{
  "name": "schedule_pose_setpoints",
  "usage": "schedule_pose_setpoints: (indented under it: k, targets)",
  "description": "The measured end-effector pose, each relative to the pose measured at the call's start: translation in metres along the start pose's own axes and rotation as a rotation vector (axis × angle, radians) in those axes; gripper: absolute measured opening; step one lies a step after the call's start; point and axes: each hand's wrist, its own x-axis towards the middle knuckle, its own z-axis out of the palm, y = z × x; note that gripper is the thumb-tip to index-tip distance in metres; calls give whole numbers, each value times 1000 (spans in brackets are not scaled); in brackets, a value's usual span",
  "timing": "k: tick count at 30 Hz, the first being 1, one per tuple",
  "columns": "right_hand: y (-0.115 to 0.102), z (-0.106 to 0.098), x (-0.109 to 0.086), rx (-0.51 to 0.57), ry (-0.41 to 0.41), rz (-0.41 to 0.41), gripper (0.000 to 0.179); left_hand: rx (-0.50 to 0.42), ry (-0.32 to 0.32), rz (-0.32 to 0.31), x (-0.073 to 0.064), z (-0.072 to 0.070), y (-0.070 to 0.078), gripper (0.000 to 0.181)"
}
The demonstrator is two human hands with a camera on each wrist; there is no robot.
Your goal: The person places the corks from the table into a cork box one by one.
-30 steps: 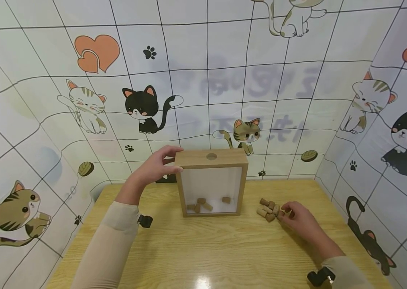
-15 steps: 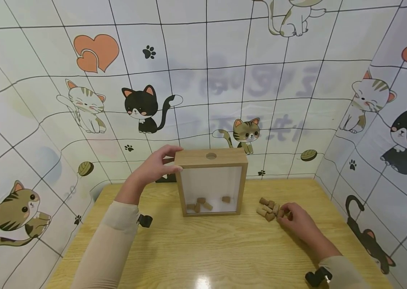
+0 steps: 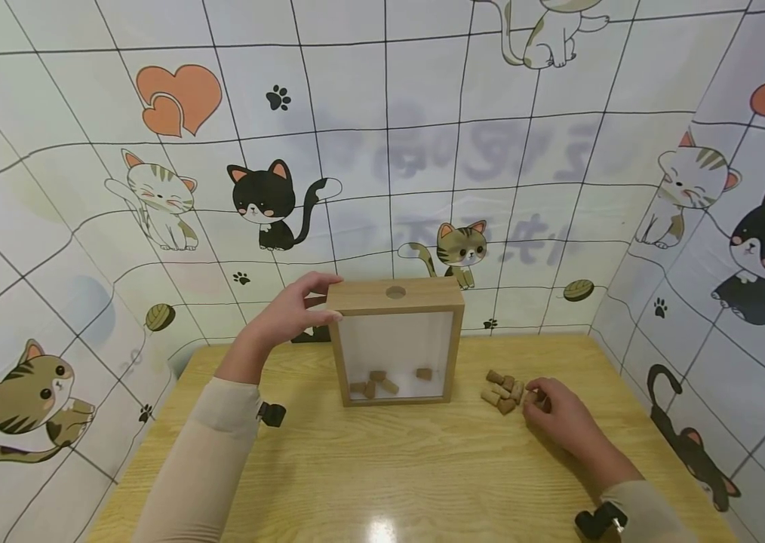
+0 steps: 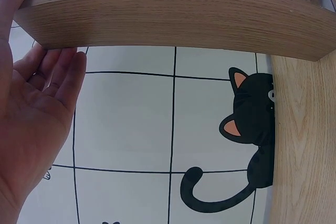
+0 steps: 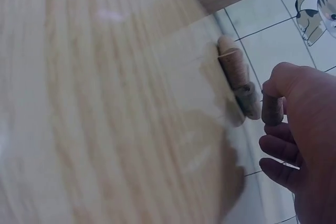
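Note:
A shallow wooden box [image 3: 367, 299] with a clear front stands upright on the table, a round hole in its top. My left hand [image 3: 287, 312] grips its upper left corner, thumb at the front and fingers behind. Several corks [image 3: 389, 386] lie inside along the bottom. To the right of the box is a small pile of corks [image 3: 507, 388]. My right hand [image 3: 564, 416] is at the pile's right side. In the right wrist view its thumb and forefinger pinch one cork [image 5: 272, 109], with the other fingers loosely bent below.
The wooden table [image 3: 382, 467] carries the box and corks. A wall covering with cats and grid lines [image 3: 355, 166] rises behind the table and along both sides, close behind the box.
The right hand has taken a cork at the pile's right side between its fingertips and drawn slightly away from the pile. The left hand and the box stay in place.

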Motion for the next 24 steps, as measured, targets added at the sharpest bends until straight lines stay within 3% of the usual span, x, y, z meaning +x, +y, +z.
schedule_pose_setpoints:
  k: [18,24]
  targets:
    - [-47,-28,26,-27,100,-255,29,22,-3,22,0,-1,-4,73]
    - [-72,-45,42,-27,75,-272,24,30,3,27,1,0,-5,73]
